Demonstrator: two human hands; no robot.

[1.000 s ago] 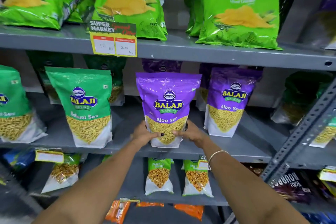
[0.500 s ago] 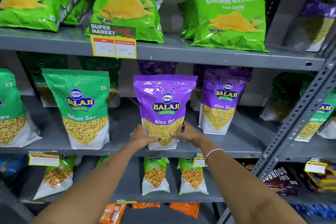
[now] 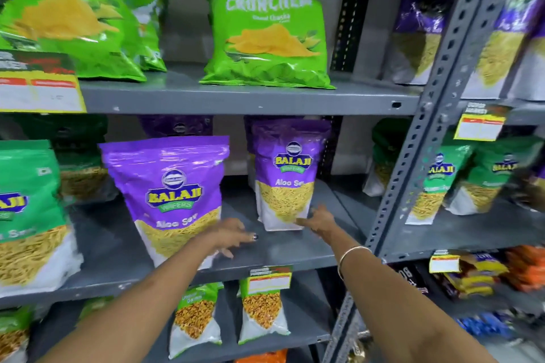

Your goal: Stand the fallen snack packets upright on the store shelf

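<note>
Both hands are open right now and gripping nothing. My left hand (image 3: pixel 233 234) hovers with loose fingers just in front of the shelf lip, right beside the bottom corner of the big purple packet (image 3: pixel 171 200), which stands upright near the front edge of the middle shelf (image 3: pixel 295 256). My right hand (image 3: pixel 317 219) reaches toward the second purple packet (image 3: pixel 287 174), fingertips at or just touching its lower right corner. Can't quite tell with the blur.

That second packet sits further back and looks upright-ish, maybe leaning slightly, so I'm guessing it's the one to tidy. My plan: get one hand on each side of the base, low down where the contents sit, not up by the floppy top. Then square the bottom flat against the shelf and turn the label forward so it lines up with its neighbour.

Main worry is elbowing the front packet over while reaching past it, so I'd keep the left arm wide. The green chip bags (image 3: pixel 268 35) on the upper shelf look slumped too, but those can wait.
</note>
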